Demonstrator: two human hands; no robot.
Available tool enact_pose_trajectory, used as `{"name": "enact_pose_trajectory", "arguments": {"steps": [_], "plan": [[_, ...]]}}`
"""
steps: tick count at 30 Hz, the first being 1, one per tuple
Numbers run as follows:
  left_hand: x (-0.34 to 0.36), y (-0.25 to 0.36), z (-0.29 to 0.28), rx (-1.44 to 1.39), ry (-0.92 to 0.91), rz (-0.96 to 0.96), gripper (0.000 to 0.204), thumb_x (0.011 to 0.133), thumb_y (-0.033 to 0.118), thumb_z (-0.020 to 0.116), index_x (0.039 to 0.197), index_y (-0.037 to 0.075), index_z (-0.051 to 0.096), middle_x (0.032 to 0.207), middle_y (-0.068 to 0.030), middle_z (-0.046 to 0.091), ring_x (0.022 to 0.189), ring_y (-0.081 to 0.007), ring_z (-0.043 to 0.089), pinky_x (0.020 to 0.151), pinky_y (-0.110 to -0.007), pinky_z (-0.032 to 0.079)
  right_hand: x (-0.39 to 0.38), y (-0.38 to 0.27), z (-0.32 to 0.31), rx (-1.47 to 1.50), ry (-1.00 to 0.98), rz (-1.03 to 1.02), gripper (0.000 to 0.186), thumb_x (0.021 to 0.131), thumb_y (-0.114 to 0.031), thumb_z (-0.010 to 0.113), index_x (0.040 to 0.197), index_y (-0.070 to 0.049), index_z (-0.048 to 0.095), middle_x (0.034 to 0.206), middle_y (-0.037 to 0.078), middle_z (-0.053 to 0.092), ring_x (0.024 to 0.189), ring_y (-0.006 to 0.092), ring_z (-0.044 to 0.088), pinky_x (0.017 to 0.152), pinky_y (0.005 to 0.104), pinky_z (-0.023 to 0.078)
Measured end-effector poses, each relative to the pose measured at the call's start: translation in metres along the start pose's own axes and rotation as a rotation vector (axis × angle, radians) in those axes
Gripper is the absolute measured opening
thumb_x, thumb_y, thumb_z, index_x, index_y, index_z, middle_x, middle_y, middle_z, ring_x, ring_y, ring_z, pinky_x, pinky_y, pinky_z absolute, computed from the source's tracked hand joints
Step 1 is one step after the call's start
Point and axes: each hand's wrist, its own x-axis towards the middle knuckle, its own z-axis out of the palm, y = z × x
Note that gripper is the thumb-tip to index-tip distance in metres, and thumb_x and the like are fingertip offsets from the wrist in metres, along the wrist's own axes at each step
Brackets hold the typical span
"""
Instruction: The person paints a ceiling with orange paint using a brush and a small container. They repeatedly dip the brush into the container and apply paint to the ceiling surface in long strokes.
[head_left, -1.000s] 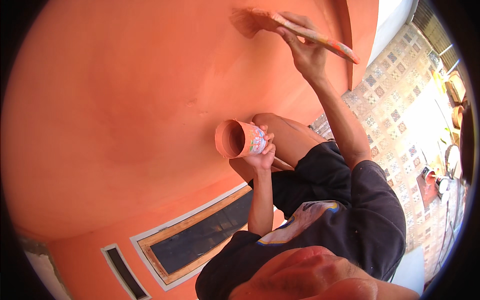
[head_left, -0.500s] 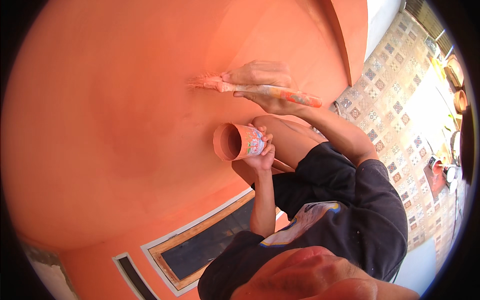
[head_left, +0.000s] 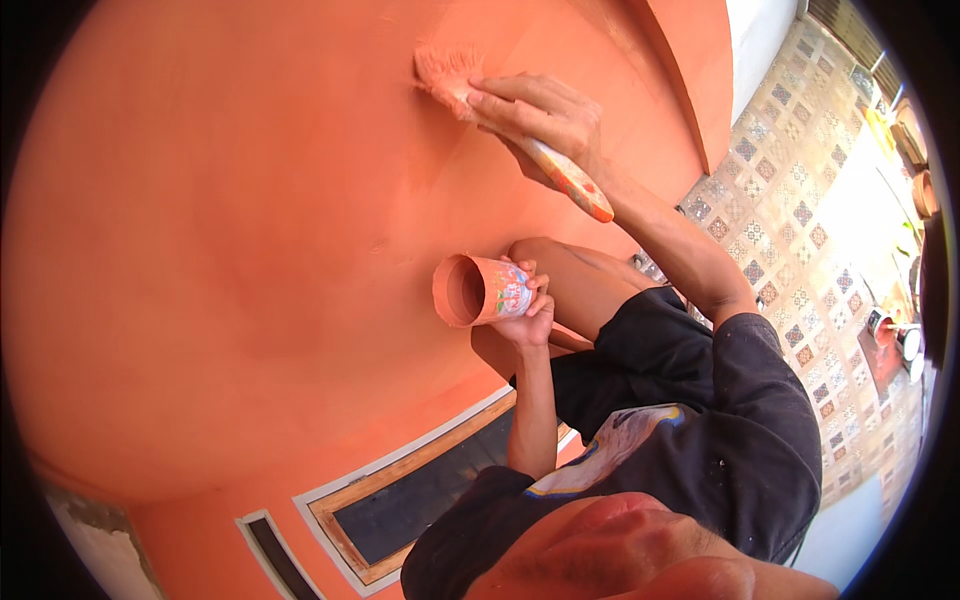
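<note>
My right hand [head_left: 540, 120] grips a wide paintbrush [head_left: 575, 185] with a paint-smeared handle, its coral bristles spread against the orange wall [head_left: 220, 200] in the upper middle. My left hand [head_left: 528, 315] is wrapped round a paint cup [head_left: 505, 290], coated coral inside and along the rim, with a colourful label on its side. The cup is tilted toward the wall at about knee height, below the brush, in front of my bent legs [head_left: 565, 275].
A curved wall ledge [head_left: 685, 75] borders a white wall [head_left: 750, 50]. Patterned floor tiles [head_left: 795, 230] run down the right, with paint pots [head_left: 882, 328], a board and several planters [head_left: 925, 195] near the edge. A wood-framed window [head_left: 415, 470] lies low in view.
The brush swept down and leftward across the wall, then back up, its handle now pointing more steeply down-right. My left hand and the cup have shifted only slightly.
</note>
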Motion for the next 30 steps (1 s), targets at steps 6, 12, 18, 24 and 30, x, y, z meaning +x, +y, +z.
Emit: {"name": "enact_pose_trajectory", "arguments": {"steps": [6, 12, 18, 24, 30], "plan": [[0.0, 0.002, 0.001, 0.012, -0.002, -0.021, 0.06, 0.094, 0.046, 0.064, 0.142, 0.011, 0.058, 0.132, -0.0167, 0.053, 0.107, -0.0317, 0.054, 0.061, -0.031, 0.057, -0.001, 0.002, -0.018, 0.405, -0.028, 0.302, 0.024, 0.088, -0.005, 0.079, 0.112, -0.003, 0.076, 0.104, 0.009, 0.077, 0.088, 0.0241, 0.073, 0.076, 0.0338, 0.059], [-0.002, 0.003, -0.003, -0.004, 0.002, -0.008, 0.06, 0.094, 0.046, 0.065, 0.142, 0.011, 0.059, 0.133, -0.0164, 0.053, 0.107, -0.0313, 0.054, 0.062, -0.03, 0.057, 0.043, 0.107, -0.043, 0.566, 0.325, 0.161, 0.035, 0.1, 0.009, 0.056, 0.135, 0.004, 0.055, 0.132, 0.018, 0.067, 0.128, 0.0281, 0.062, 0.113, 0.0361, 0.047], [0.0, 0.001, -0.001, 0.003, -0.002, -0.024, 0.06, 0.094, 0.045, 0.065, 0.142, 0.011, 0.058, 0.133, -0.0164, 0.054, 0.107, -0.0307, 0.055, 0.062, -0.03, 0.057, 0.03, 0.061, -0.023, -0.24, 0.236, -0.008, 0.022, 0.084, -0.004, 0.081, 0.105, -0.004, 0.075, 0.099, 0.008, 0.076, 0.083, 0.0232, 0.073, 0.07, 0.029, 0.059], [0.003, 0.002, 0.004, -0.007, -0.015, -0.061, 0.061, 0.093, 0.046, 0.066, 0.142, 0.011, 0.058, 0.132, -0.0161, 0.054, 0.108, -0.0308, 0.055, 0.063, -0.031, 0.058, 0.02, 0.004, -0.044, 0.293, -0.126, 0.276, 0.025, 0.085, -0.006, 0.081, 0.11, -0.004, 0.078, 0.105, 0.008, 0.078, 0.089, 0.0245, 0.074, 0.077, 0.0338, 0.061], [0.001, 0.002, 0.003, -0.002, -0.022, -0.048, 0.063, 0.092, 0.046, 0.068, 0.142, 0.011, 0.058, 0.132, -0.0161, 0.054, 0.107, -0.0306, 0.055, 0.063, -0.031, 0.057, 0.071, 0.085, -0.041, 0.464, 0.293, 0.2, 0.028, 0.099, 0.006, 0.063, 0.126, 0.002, 0.067, 0.125, 0.013, 0.072, 0.113, 0.0222, 0.068, 0.098, 0.0317, 0.056]]}}
